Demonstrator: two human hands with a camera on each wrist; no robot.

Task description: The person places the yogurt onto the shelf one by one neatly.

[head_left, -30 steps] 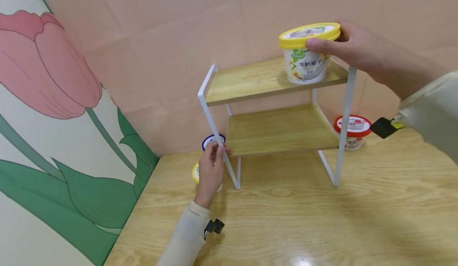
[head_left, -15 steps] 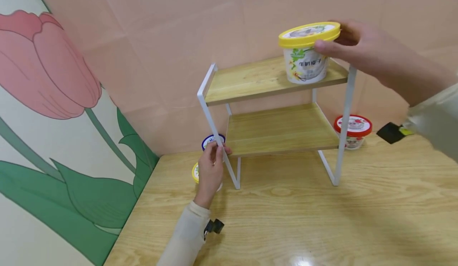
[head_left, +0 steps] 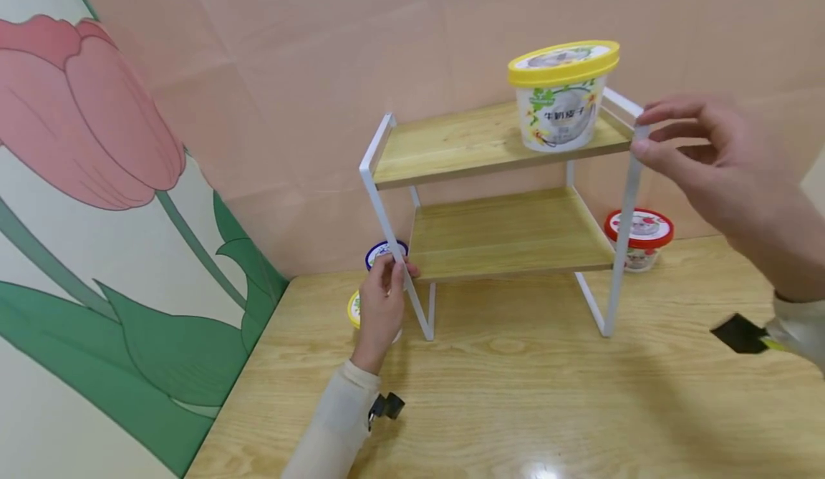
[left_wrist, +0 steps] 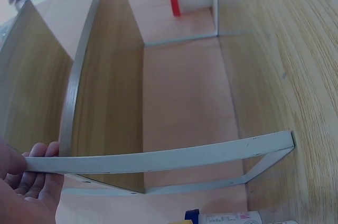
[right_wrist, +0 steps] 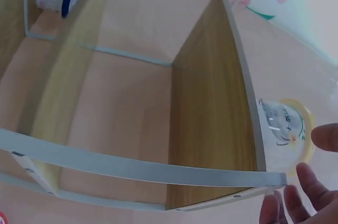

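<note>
A two-tier shelf rack (head_left: 493,150) with wooden boards and white metal legs stands on the table. My left hand (head_left: 380,303) grips its front left leg, thumb in front and fingers curled behind, at the lower board's height. At the upper right corner of the rack is my right hand (head_left: 715,157); in the right wrist view its thumb (right_wrist: 325,137) and fingers stand apart, with nothing between them. A white ice cream tub with a yellow lid (head_left: 561,99) sits upright on the upper board, towards the right, apart from both hands.
A red-lidded tub (head_left: 641,239) stands on the table (head_left: 515,400) behind the rack's right side. On the left, a blue-lidded tub (head_left: 380,250) and another yellow-lidded tub (head_left: 354,311) are partly hidden by my left hand and the rack. A pink-covered wall (head_left: 309,71) rises behind.
My right hand has let go of the yellow-lidded tub and moved right and down to the rack's upper right corner. The tub stays on the upper board. My left hand keeps its grip.
</note>
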